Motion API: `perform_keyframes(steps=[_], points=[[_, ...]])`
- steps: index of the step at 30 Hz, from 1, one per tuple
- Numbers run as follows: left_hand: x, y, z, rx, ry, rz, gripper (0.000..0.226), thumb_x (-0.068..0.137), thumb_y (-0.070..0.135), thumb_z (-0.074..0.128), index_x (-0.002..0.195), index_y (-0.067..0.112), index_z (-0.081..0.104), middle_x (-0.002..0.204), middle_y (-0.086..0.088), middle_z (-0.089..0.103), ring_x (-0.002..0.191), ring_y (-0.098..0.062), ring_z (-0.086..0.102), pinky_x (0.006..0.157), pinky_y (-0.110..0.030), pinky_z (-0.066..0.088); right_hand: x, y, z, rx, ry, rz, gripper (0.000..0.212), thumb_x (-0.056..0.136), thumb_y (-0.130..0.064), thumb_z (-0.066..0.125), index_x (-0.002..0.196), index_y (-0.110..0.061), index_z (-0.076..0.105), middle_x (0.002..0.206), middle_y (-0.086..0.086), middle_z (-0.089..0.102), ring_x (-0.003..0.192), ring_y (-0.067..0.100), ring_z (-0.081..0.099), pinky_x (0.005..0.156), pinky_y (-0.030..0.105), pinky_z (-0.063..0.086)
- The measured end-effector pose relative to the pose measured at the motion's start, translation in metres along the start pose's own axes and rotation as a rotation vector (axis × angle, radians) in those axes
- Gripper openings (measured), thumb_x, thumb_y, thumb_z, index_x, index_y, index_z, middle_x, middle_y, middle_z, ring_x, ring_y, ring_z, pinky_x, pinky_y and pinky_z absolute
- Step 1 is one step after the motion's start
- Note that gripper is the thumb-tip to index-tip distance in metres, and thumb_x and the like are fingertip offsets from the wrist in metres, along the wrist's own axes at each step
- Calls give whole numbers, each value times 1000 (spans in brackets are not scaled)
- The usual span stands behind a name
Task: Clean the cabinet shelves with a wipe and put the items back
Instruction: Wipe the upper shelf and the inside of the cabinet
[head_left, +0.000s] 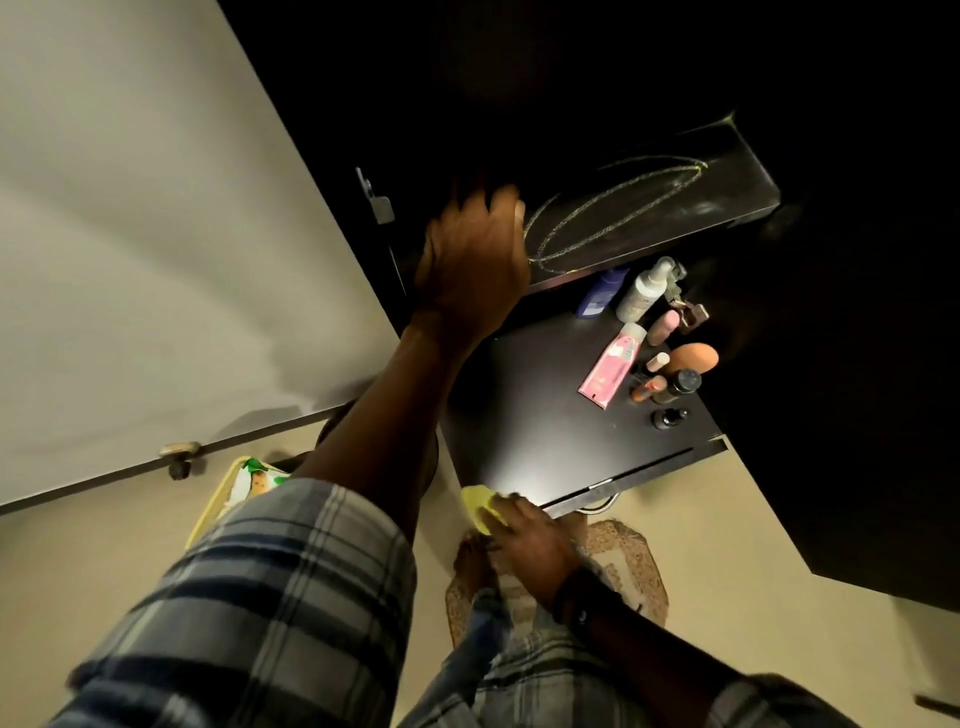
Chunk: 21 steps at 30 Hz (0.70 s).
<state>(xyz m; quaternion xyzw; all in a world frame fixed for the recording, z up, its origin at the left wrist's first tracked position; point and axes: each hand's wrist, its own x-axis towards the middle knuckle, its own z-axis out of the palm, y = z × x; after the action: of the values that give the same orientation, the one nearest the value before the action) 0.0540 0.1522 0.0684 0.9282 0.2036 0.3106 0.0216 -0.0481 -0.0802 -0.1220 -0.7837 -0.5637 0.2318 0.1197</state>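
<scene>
My left hand (470, 260) reaches onto the upper dark shelf (675, 208), its fingers resting at the shelf's left end beside a chalky oval mark; whether it holds anything I cannot tell. My right hand (530, 535) is shut on a yellow wipe (480, 506) at the front edge of the lower dark shelf (540, 426). On that shelf's right side stand several toiletries: a pink tube (613, 366), a white spray bottle (644, 291), a blue bottle (602, 293), an orange sponge (693, 358) and small dark bottles (675, 400).
The open white cabinet door (156, 234) hangs at the left. A yellow tray (228, 493) with items lies on the floor below it. A woven mat (618, 566) and my bare foot are beneath the lower shelf. Dark cabinet body fills the right.
</scene>
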Motion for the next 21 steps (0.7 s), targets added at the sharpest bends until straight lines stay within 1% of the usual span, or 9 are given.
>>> perform_keyframes(steps=[2, 3, 5, 7, 11, 14, 18, 20, 21], points=[[-2, -2, 3, 8, 13, 24, 17, 90, 14, 48, 85, 9, 64, 67, -9, 57, 54, -20, 50, 55, -25, 32, -10, 13, -8, -14, 63, 157, 33, 61, -20, 66, 92, -26, 76, 102, -3, 73, 102, 17, 52, 73, 22, 56], [-2, -3, 3, 15, 13, 31, 16, 91, 15, 49, 86, 10, 64, 67, -8, 57, 55, -20, 50, 55, -25, 34, -10, 24, -15, 23, 100, 239, 34, 64, -12, 72, 97, -21, 74, 111, 4, 69, 110, 22, 50, 83, 25, 55], [-3, -4, 3, 27, -14, 13, 18, 92, 17, 47, 90, 10, 64, 70, -9, 58, 58, -21, 52, 56, -29, 40, -11, 40, -28, 80, 0, 302, 33, 83, -8, 60, 115, -11, 66, 131, 12, 56, 124, 30, 48, 103, 33, 44], [-4, -2, 0, 19, -71, -28, 22, 94, 19, 44, 96, 10, 63, 77, -11, 61, 63, -24, 56, 60, -32, 45, -13, 41, -52, 203, -5, 316, 34, 83, -13, 51, 114, -11, 67, 128, 12, 59, 121, 28, 54, 105, 31, 40], [-3, 5, -14, -74, -186, -106, 33, 96, 25, 35, 110, 10, 60, 96, -15, 63, 80, -31, 61, 72, -40, 51, -8, 32, -113, 609, 286, 414, 24, 79, -16, 58, 97, -19, 74, 103, 7, 71, 95, 19, 66, 91, 33, 52], [0, 7, -25, -167, -287, -204, 41, 98, 30, 28, 123, 12, 54, 111, -16, 60, 100, -33, 58, 88, -43, 46, -1, 22, -171, 975, 445, 496, 24, 85, -5, 60, 95, -22, 72, 91, 7, 73, 84, 20, 66, 80, 38, 54], [-4, 18, -46, -349, -272, -394, 43, 96, 29, 30, 130, 10, 49, 115, -20, 57, 109, -36, 51, 98, -45, 38, 4, 17, -243, 1281, 589, 433, 25, 90, -5, 54, 112, -6, 66, 102, 17, 72, 91, 29, 68, 64, 25, 55], [-6, 23, -59, -388, -228, -394, 43, 95, 27, 30, 130, 11, 47, 118, -17, 54, 111, -31, 48, 98, -41, 37, 8, 21, -270, 1346, 642, 411, 26, 93, -5, 50, 116, -4, 62, 109, 20, 69, 93, 32, 66, 49, 15, 49], [-7, 26, -65, -409, -211, -380, 40, 96, 25, 31, 131, 12, 46, 121, -14, 52, 113, -28, 47, 98, -39, 36, 10, 21, -283, 1353, 663, 382, 26, 93, -5, 50, 116, -5, 62, 110, 20, 68, 92, 32, 66, 47, 15, 49]])
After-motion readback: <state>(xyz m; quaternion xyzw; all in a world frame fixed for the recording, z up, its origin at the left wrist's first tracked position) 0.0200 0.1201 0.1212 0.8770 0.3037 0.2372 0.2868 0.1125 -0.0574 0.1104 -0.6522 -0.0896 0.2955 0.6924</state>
